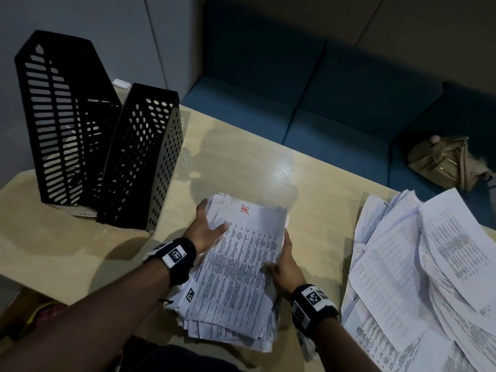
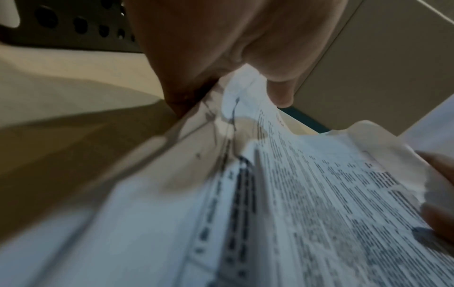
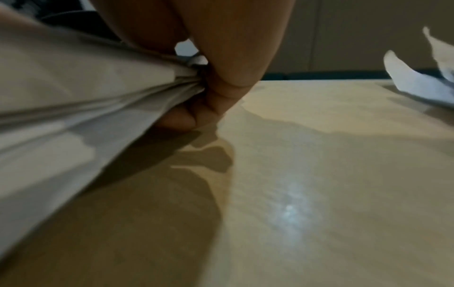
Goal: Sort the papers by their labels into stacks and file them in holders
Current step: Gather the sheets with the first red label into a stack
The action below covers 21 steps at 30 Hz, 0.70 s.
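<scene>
A thick stack of printed papers (image 1: 241,264), its top sheet marked "HR" in red, is held over the near middle of the table between both hands. My left hand (image 1: 206,229) grips the stack's left edge, thumb on top of the sheet, fingers under the edge. In the left wrist view the thumb (image 2: 280,87) lies on the stack (image 2: 294,194). My right hand (image 1: 284,264) grips the right edge; the right wrist view shows its fingers (image 3: 209,97) curled round the stack (image 3: 73,97). Two black perforated holders (image 1: 145,157), (image 1: 61,116) stand at the far left.
A loose spread of other papers (image 1: 429,277) covers the right side of the beige table (image 1: 255,162). A blue sofa (image 1: 335,89) runs behind the table, with a tan bag (image 1: 445,159) on it. The left holder has papers at its bottom.
</scene>
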Tool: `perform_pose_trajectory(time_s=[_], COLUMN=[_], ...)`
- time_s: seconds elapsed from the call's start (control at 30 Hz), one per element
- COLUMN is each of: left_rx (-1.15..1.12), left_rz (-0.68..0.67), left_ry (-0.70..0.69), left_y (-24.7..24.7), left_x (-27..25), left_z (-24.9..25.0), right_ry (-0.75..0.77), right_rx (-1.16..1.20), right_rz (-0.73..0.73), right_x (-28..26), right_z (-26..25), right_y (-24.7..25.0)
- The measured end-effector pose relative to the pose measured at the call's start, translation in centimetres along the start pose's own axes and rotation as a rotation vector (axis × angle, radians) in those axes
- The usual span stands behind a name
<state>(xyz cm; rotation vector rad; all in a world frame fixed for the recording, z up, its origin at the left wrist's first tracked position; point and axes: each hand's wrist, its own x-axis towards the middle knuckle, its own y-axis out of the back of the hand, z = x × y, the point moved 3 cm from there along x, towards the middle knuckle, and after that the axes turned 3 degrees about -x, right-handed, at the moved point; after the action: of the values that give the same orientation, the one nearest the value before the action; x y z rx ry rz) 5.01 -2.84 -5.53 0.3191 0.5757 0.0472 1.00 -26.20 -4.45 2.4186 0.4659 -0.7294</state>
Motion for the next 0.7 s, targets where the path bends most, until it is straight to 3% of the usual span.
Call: perform_pose_trajectory(time_s=[0.17,0.27,0.37,0.47,0.57,0.7], left_rx=[0.009,-0.009,0.036,0.147,0.062,0.122], left_rz=[0.076,-0.017,-0.172,-0.216,-0.152,-0.105], left_ry=[-0.030,-0.028,-0.093,-0.172,-0.205,-0.267], left_y=[0.2,0.0,0.1,0.2,-0.2,-1.0], left_x=[0.2,-0.1,-0.7,-0.6,0.2,1.1], left_z=[0.5,0.2,-0.1,0.5,1.9,3.0], right_ry=[-0.036,-0.008,0.010,0.049,0.048,-0.009], right_rx=[0.085,0.095,0.144,0.003,-0.191,-0.272], right_rz=[-0.041,0.065,0.264,0.250,0.173,0.261], right_x=[-0.2,-0.2,1.2,2.7,4.1,4.9], right_z=[0.1,-0.7,-0.3,0.0,0.1,-1.3], right_y=[-0.3,0.5,2.2,3.3,3.4,4.2])
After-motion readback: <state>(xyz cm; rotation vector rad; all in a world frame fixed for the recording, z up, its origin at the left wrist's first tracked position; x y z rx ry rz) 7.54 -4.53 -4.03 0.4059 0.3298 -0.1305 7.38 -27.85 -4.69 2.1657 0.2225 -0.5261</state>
